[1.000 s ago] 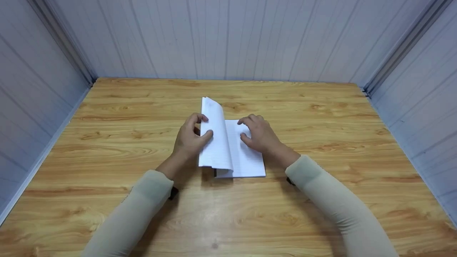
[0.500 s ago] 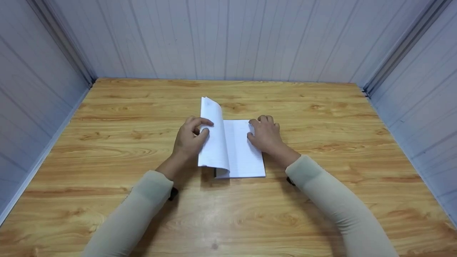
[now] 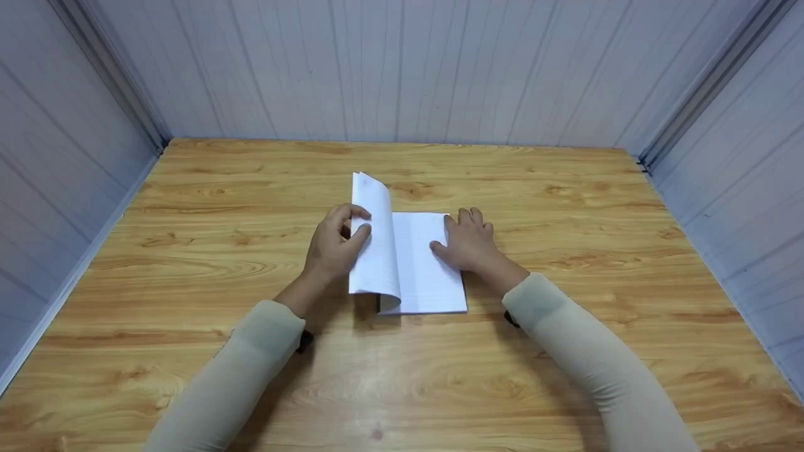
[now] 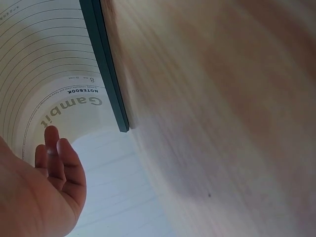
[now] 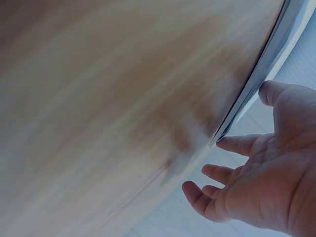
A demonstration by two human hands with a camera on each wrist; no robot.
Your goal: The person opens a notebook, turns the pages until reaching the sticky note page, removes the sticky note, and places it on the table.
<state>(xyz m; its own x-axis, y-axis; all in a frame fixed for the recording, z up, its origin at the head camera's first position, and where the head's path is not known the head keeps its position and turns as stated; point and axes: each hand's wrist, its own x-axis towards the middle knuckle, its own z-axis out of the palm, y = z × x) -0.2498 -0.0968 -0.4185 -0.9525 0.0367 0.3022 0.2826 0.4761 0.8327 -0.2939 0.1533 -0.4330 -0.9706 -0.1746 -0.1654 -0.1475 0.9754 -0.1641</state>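
Note:
A notebook point(image 3: 430, 282) with faintly ruled white pages lies open on the wooden table. Its left part, a stack of pages with the front cover point(image 4: 59, 59), stands raised and curves over to the left. My left hand point(image 3: 333, 242) grips this raised part at its outer edge, thumb on the page side and fingers reaching round the edge. The cover's lettering reads "Gambit" and "NOTEBOOK", beside a dark green spine point(image 4: 106, 64). My right hand point(image 3: 470, 242) rests at the notebook's right edge, thumb on the page and fingers spread toward the far corner.
The wood-grained table point(image 3: 220, 207) extends around the notebook on all sides. Pale panelled walls point(image 3: 396, 69) rise behind it and along both sides. Dark straps point(image 3: 304, 341) show under the light sleeves.
My right hand has slid right across the page to its outer edge, its fingers straightening. The raised pages curl slightly further left, and my left fingers have shifted slightly on them.

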